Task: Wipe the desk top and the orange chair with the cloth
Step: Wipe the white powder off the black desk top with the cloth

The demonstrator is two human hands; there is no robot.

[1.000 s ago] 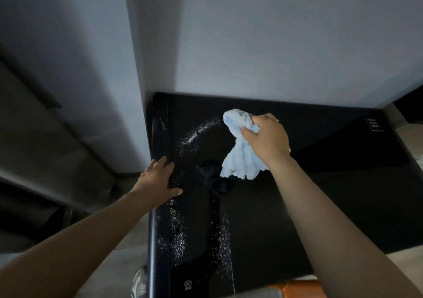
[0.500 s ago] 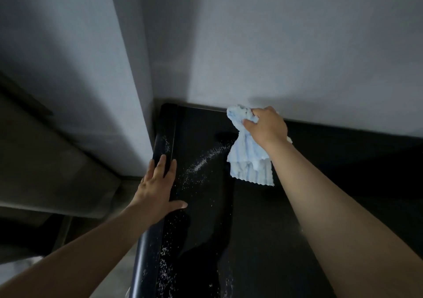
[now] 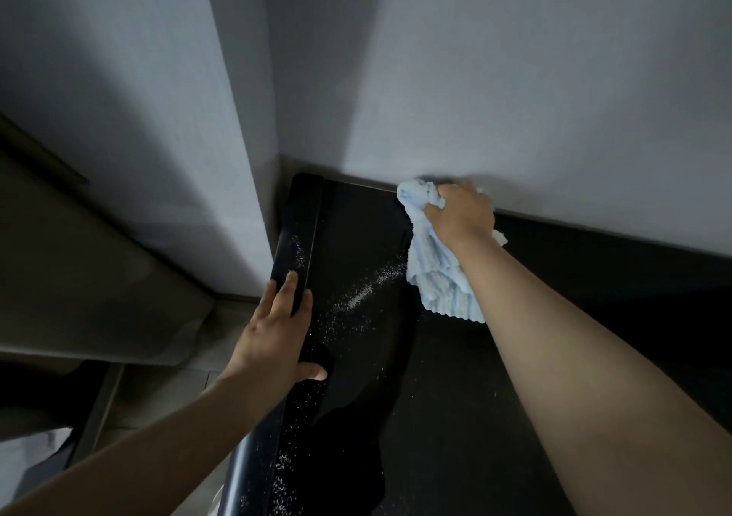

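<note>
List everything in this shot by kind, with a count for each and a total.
Hands: 2, the left hand lying flat on the desk's left rim, the right hand gripping the cloth.
Cloths: 1, the light blue cloth.
Desk tops: 1, the black desk top, strewn with white specks.
Total: 4

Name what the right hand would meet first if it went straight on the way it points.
Probably the wall: the right hand and cloth are at the back edge of the desk.
</note>
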